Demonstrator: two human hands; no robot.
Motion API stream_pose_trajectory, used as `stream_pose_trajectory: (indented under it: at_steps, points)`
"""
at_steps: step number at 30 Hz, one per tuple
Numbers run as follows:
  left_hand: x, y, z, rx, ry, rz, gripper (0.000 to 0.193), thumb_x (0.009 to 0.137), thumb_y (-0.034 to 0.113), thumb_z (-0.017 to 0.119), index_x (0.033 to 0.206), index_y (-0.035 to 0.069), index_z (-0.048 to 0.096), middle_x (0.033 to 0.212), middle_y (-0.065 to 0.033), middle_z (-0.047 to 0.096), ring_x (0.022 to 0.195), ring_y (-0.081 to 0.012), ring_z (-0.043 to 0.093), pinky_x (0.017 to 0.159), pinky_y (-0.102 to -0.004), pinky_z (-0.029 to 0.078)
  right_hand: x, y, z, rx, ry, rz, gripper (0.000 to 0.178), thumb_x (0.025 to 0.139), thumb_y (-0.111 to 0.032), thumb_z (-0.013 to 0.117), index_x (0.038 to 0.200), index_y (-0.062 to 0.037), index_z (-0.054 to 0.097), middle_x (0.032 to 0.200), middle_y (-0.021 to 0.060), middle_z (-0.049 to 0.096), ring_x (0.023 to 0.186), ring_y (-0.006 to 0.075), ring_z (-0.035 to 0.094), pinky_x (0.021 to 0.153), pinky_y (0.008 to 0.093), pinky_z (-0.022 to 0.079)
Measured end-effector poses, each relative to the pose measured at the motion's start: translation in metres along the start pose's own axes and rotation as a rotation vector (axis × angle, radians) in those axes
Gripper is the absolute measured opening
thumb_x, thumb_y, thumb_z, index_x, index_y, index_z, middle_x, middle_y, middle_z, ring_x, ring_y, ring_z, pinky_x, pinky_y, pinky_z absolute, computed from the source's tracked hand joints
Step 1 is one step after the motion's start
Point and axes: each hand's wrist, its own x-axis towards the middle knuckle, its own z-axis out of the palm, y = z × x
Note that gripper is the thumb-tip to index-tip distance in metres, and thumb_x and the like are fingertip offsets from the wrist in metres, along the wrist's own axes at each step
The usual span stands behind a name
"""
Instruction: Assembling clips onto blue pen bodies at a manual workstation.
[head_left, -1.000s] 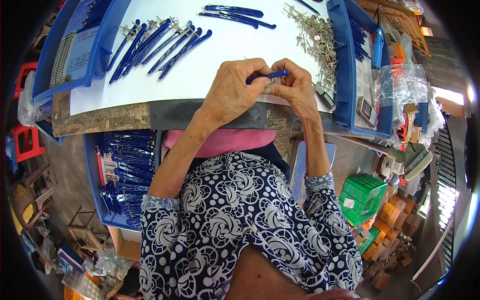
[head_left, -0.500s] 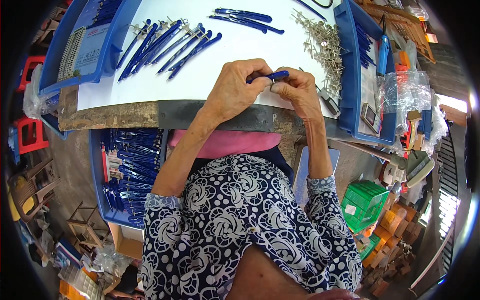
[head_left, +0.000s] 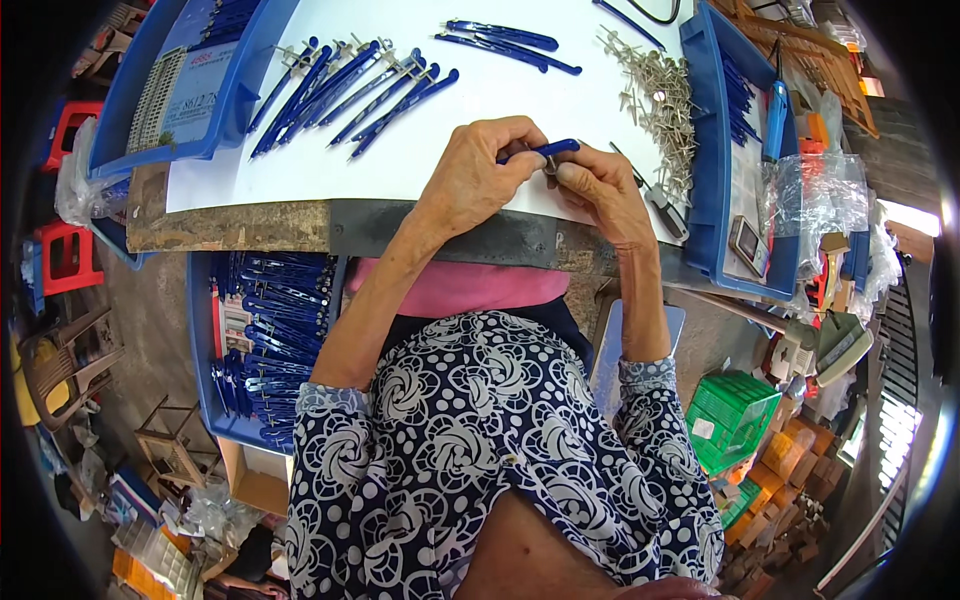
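Note:
My left hand (head_left: 490, 170) pinches a slim blue part (head_left: 556, 148) just above the near table edge. Facing it, my right hand (head_left: 607, 187) is closed at the part's right end, thumb and finger pressed round a small metal piece (head_left: 549, 165) that mostly hides behind the fingers. Further left on the white sheet (head_left: 400, 160) lies a row of slim blue parts (head_left: 340, 85), several with metal pieces at their far ends. Another few blue parts (head_left: 510, 43) rest at the back. To the right is a pile of small T-shaped metal pieces (head_left: 660, 100).
Blue trays stand at the table's left (head_left: 225, 110) and right (head_left: 708, 180) ends. A black-handled tool (head_left: 665, 212) lies by the right tray, which holds a small device (head_left: 748, 243). Below the table, a blue bin (head_left: 205, 370) holds many blue parts. A green crate (head_left: 735, 420) stands lower right.
The whole view has shifted slightly, moving the scene a little to the right. My right hand has turned slightly at the blue part's end; my left hand keeps its pinch.

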Motion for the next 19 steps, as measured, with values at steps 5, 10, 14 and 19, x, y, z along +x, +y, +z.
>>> stream_pose_trajectory:
  at_steps: [5, 10, 14, 19]
  points:
    - [0.002, -0.004, 0.000, -0.006, 0.005, 0.004, 0.012, 0.075, 0.006, 0.054, 0.082, -0.001, 0.060, 0.059, -0.0027, 0.053, 0.052, -0.0072, 0.044, 0.047, -0.0233, 0.036, 0.003, -0.003, 0.004, -0.099, 0.068, -0.020, 0.020, 0.070, -0.010, 0.070, 0.084, -0.0007, 0.061, 0.062, -0.0050, 0.048, 0.052, 0.0024, 0.035, 0.045, 0.0179, 0.026]
    - [0.002, -0.010, 0.000, -0.048, 0.047, -0.039, 0.013, 0.075, 0.007, 0.053, 0.083, -0.001, 0.060, 0.059, -0.0027, 0.053, 0.052, -0.0072, 0.044, 0.047, -0.0234, 0.036, 0.007, -0.004, 0.017, -0.395, 0.179, -0.133, 0.022, 0.065, -0.009, 0.073, 0.081, -0.0018, 0.060, 0.062, -0.0060, 0.048, 0.055, 0.0019, 0.037, 0.048, 0.0171, 0.027]
    - [0.002, -0.008, -0.001, -0.024, 0.088, 0.001, 0.014, 0.076, 0.010, 0.055, 0.084, -0.001, 0.060, 0.060, -0.0042, 0.055, 0.052, -0.0089, 0.046, 0.048, -0.0247, 0.038, 0.007, -0.005, 0.017, -0.354, 0.173, -0.101, 0.023, 0.067, -0.010, 0.072, 0.084, -0.0011, 0.059, 0.065, -0.0047, 0.051, 0.056, 0.0019, 0.039, 0.049, 0.0159, 0.028]
    - [0.001, -0.003, -0.010, 0.259, 0.222, 0.052, 0.014, 0.080, 0.011, 0.057, 0.090, 0.002, 0.061, 0.066, -0.0009, 0.057, 0.060, -0.0071, 0.049, 0.056, -0.0196, 0.040, -0.002, -0.010, 0.014, -0.284, 0.200, -0.097, 0.035, 0.071, -0.018, 0.071, 0.098, 0.0003, 0.059, 0.071, -0.0017, 0.056, 0.058, 0.0038, 0.045, 0.051, 0.0161, 0.035]
